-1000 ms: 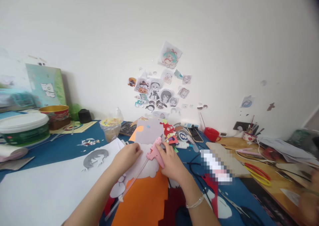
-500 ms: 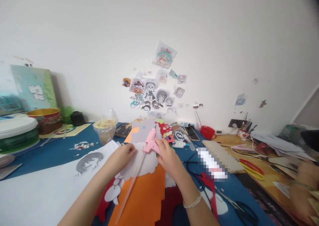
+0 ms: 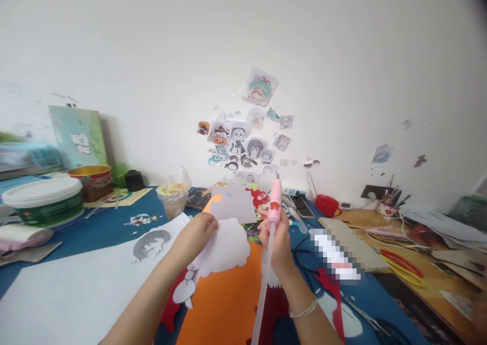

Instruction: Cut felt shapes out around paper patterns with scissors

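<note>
In my right hand (image 3: 280, 243) is a pink hot glue gun (image 3: 274, 200), its nozzle tipped up toward the wall. A long clear glue stick (image 3: 263, 289) trails out of its back end toward me. My left hand (image 3: 201, 232) has its fingers curled and pinched at the upper left edge of a white scalloped paper cutout (image 3: 228, 246). Under that cutout lies an orange sheet (image 3: 222, 309), with a grey sheet (image 3: 232, 203) beyond it. The fingertips of my left hand are partly hidden.
A large white sheet with a drawn head (image 3: 151, 244) spreads at left. A lidded tub (image 3: 43, 200) and a plastic cup (image 3: 174, 198) stand behind. To the right are a red mug (image 3: 327, 205), scissors (image 3: 367, 317), red-yellow handled tool (image 3: 402, 268), phone (image 3: 303, 206) and dark cables.
My right hand has carried the glue gun right, off the white cutout, and turned it nozzle up. My left hand stays at the cutout's edge. The view has shifted slightly left.
</note>
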Motion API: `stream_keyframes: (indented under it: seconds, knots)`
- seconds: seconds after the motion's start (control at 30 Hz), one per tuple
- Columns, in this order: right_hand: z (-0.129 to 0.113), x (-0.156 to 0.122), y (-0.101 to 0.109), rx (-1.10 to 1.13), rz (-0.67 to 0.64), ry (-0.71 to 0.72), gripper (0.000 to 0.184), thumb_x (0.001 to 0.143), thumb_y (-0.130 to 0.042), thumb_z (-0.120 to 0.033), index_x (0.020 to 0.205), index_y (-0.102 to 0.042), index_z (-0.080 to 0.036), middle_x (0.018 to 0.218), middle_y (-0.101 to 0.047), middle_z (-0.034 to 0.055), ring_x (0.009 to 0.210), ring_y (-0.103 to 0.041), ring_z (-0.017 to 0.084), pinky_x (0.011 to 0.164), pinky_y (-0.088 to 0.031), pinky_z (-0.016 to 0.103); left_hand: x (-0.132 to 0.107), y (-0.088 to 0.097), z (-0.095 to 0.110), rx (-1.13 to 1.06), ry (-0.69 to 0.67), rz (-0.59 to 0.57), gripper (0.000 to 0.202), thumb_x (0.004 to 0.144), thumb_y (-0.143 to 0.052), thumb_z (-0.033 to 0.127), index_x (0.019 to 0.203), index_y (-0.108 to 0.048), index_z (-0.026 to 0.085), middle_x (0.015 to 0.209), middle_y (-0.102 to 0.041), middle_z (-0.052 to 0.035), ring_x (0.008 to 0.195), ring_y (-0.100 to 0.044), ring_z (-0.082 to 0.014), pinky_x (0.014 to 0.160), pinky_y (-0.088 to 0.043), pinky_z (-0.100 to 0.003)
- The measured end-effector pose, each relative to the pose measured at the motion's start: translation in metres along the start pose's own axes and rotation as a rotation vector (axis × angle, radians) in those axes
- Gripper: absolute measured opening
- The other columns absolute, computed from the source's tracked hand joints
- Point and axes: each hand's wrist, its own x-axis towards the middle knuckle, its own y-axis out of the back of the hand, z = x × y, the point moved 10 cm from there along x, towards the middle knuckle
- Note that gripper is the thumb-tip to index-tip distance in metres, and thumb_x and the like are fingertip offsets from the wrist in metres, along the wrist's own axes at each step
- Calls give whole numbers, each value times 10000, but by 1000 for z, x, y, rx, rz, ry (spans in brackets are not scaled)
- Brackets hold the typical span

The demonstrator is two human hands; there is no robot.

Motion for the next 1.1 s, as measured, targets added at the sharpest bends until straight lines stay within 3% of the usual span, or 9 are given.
stream_keyframes:
  seconds: [0.1,0.27,0.43,0.57,0.7,0.83,1.0,1.1]
  knots:
    - [5,0,-1,132,4,-137,543,745,-496,-137,1261,-338,-197,910,-635,85,650,-630,180,568,-533,310,0,10,-6,31,54,59,311,823,-302,326,749,-568,182,949,-630,-115,872,-577,-247,712,-397,-318]
    - [10,6,14,307,170,-315,526,647,-550,-107,1147,-431,-219,839,-582,29,642,-580,152,539,-485,263,1,20,-21,73,143,82,323,827,-329,359,723,-584,190,831,-662,-87,764,-609,-235,591,-392,-284]
    - [18,12,9,447,187,-418,502,620,-572,-126,1091,-434,-231,657,-458,-67,478,-480,108,479,-463,269,3,26,-55,139,273,78,263,818,-404,349,770,-599,179,837,-670,-97,760,-615,-238,545,-394,-275]
    - [19,10,-4,631,150,-461,416,659,-549,-147,1037,-415,-256,665,-446,-89,395,-410,57,414,-427,233,7,22,-85,205,373,60,227,846,-423,267,827,-611,142,922,-648,-135,849,-601,-260,613,-442,-318]
    - [18,7,-14,686,98,-476,234,668,-552,-161,862,-438,-227,593,-445,-105,372,-390,47,420,-439,227,13,6,-106,207,415,-16,273,860,-510,312,1076,-564,154,1090,-590,-86,936,-585,-203,767,-496,-383]
    - [18,6,-15,676,85,-475,122,683,-548,-192,737,-440,-207,571,-496,-84,389,-413,56,463,-469,249,20,-5,-113,172,393,-64,327,849,-535,321,1146,-528,184,1160,-557,-74,979,-573,-201,805,-494,-398]
    - [19,4,-17,646,51,-515,98,675,-552,-208,654,-457,-195,495,-481,-81,400,-436,73,461,-449,242,24,-3,-112,151,387,-50,340,850,-534,327,1156,-520,182,1166,-552,-73,977,-573,-200,804,-495,-405]
    - [19,1,-22,625,20,-555,93,674,-567,-213,676,-476,-190,495,-497,-75,397,-439,75,436,-415,227,24,2,-107,143,367,-13,272,849,-525,322,1051,-580,149,1070,-604,-79,923,-592,-201,777,-496,-374]
